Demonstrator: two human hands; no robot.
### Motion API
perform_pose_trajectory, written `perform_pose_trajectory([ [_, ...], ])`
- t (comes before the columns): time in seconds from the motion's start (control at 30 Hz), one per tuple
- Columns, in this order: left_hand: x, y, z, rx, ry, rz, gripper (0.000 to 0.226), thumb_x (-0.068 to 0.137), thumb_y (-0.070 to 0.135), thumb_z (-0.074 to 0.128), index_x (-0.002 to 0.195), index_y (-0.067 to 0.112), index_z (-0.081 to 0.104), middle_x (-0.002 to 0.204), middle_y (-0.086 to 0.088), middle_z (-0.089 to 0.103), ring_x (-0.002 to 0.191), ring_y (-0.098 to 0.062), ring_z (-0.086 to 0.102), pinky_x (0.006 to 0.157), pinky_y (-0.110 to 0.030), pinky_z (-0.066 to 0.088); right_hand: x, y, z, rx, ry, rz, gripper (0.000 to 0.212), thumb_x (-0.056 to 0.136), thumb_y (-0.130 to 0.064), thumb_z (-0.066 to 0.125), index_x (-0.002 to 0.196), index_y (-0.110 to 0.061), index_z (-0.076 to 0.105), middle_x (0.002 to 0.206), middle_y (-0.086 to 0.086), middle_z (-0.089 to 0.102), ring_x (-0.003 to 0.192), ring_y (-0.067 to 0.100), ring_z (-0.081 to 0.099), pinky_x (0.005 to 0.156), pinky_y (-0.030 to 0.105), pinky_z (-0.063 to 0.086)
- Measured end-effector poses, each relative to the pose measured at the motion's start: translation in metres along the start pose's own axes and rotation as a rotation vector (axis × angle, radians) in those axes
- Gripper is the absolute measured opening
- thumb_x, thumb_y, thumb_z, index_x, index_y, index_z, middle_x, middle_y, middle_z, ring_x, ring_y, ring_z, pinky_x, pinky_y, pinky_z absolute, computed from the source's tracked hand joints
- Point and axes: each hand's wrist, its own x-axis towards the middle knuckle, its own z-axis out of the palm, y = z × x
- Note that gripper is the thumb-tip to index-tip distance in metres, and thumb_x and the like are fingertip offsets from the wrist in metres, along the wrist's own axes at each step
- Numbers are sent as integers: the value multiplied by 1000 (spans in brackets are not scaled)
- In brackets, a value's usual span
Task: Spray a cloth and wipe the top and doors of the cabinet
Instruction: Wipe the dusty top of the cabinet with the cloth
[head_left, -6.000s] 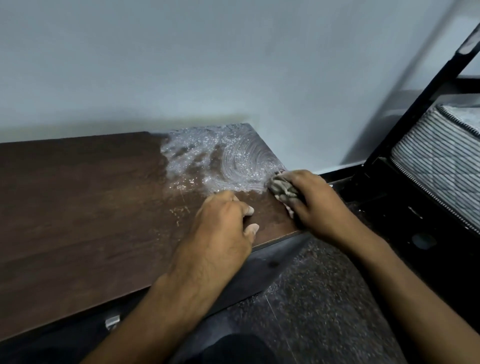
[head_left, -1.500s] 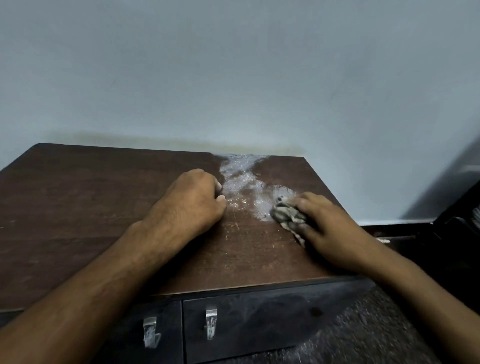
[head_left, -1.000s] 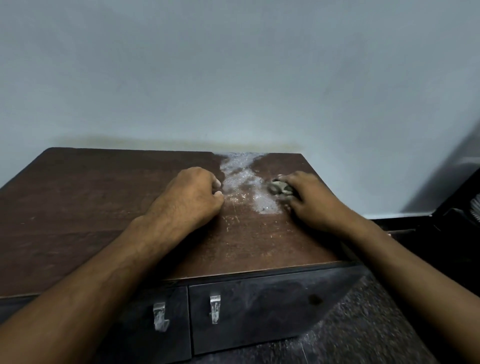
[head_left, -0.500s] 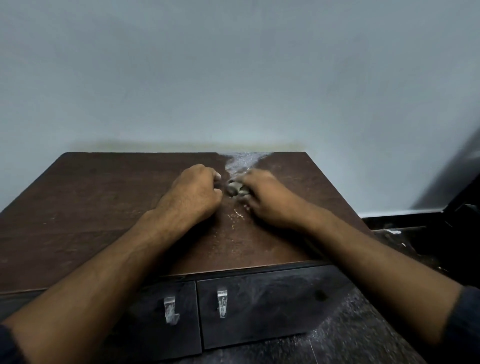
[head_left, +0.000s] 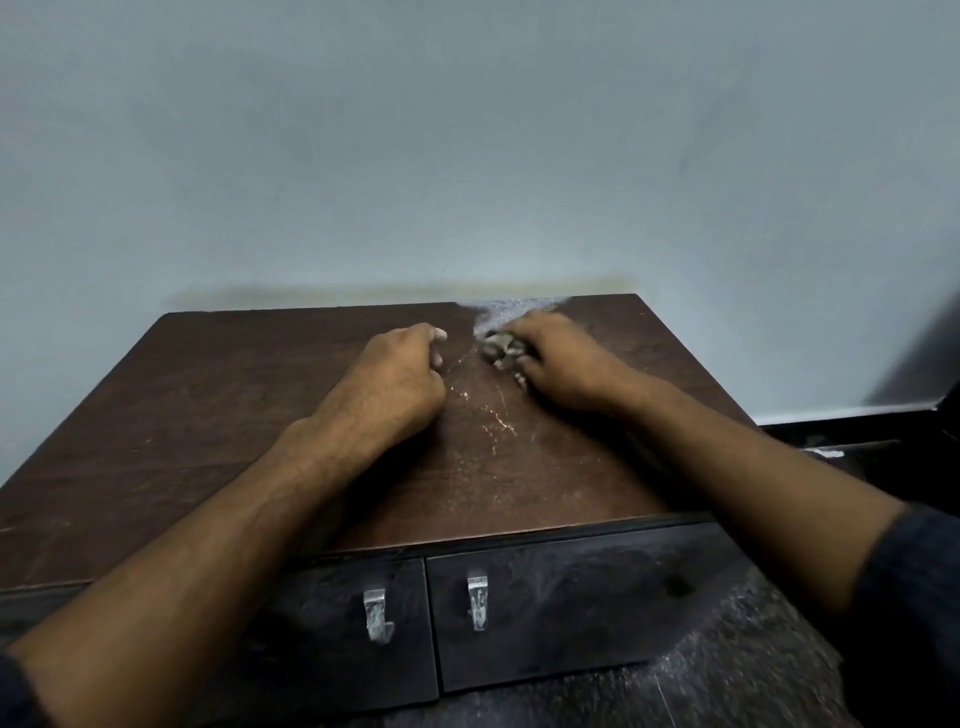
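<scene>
A low cabinet has a brown wooden top (head_left: 218, 405) and two dark doors (head_left: 571, 608) with metal handles (head_left: 477, 603). My right hand (head_left: 561, 364) grips a small crumpled grey cloth (head_left: 497, 347) and presses it on the top near the back edge, at the foot of a patch of white spray foam (head_left: 511, 310). My left hand (head_left: 400, 379) rests on the top just left of the cloth, fingers curled into a loose fist and holding nothing. Thin wet streaks (head_left: 493, 415) run toward the front edge.
A plain pale wall (head_left: 467, 156) stands directly behind the cabinet. Dark speckled floor (head_left: 727, 675) lies below and to the right. A dark frame edge (head_left: 950, 405) shows at the far right.
My right hand has slid the cloth left and then toward the back edge, wiping away most of the foam. The left hand has stayed in place. The view has drawn back, showing both doors.
</scene>
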Motion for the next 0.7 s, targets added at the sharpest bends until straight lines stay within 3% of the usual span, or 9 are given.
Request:
perform_pose_trajectory([
  [0.07, -2, 2, -3, -7, -16, -12, 44, 88, 2, 47, 128, 19, 58, 108, 7, 64, 102, -12, 61, 93, -26, 47, 8, 10, -6, -76, -22, 85, 23, 98, -17, 56, 119, -11, 65, 115, 13, 63, 109, 25, 56, 90, 29, 40],
  [0.17, -4, 3, -9, -40, -34, -32, 44, 90, 2, 46, 129, 18, 57, 109, 5, 65, 105, -13, 61, 98, -26, 47, -4, 8, -12, -121, -84, 30, 18, 96, -18, 59, 110, -7, 65, 110, 14, 63, 105, 30, 56, 86, 33, 41],
  [0.3, -6, -1, -11, -118, -6, -57, 44, 90, 1, 47, 129, 18, 59, 107, 7, 66, 103, -11, 62, 90, -20, 45, -56, 5, -29, -112, -106, 41, 26, 96, -18, 60, 120, -10, 65, 111, 9, 61, 105, 27, 56, 80, 23, 32],
  [0.47, -8, -6, -12, -100, 105, -8, 42, 89, 0, 47, 124, 18, 63, 106, 7, 67, 101, -10, 61, 88, -18, 42, -114, -34, -21, 75, -99, -84, 43, 93, -10, 62, 135, -20, 59, 133, -4, 57, 122, 10, 48, 101, 12, 31],
  [0.6, 0, -5, -18, -109, 193, -27, 41, 87, 0, 51, 120, 20, 65, 102, 8, 68, 99, -12, 63, 85, -19, 41, -76, -72, 11, 73, -96, -273, 39, 98, -19, 56, 138, -17, 57, 133, 7, 60, 120, 22, 53, 107, 28, 39],
  [0.7, 4, -3, -17, -88, 238, -32, 45, 83, -1, 50, 120, 19, 66, 104, 7, 68, 100, -12, 62, 85, -20, 41, -20, -73, 35, -31, -95, -264, 31, 99, -25, 53, 127, -12, 60, 125, 14, 58, 113, 33, 53, 101, 44, 44],
])
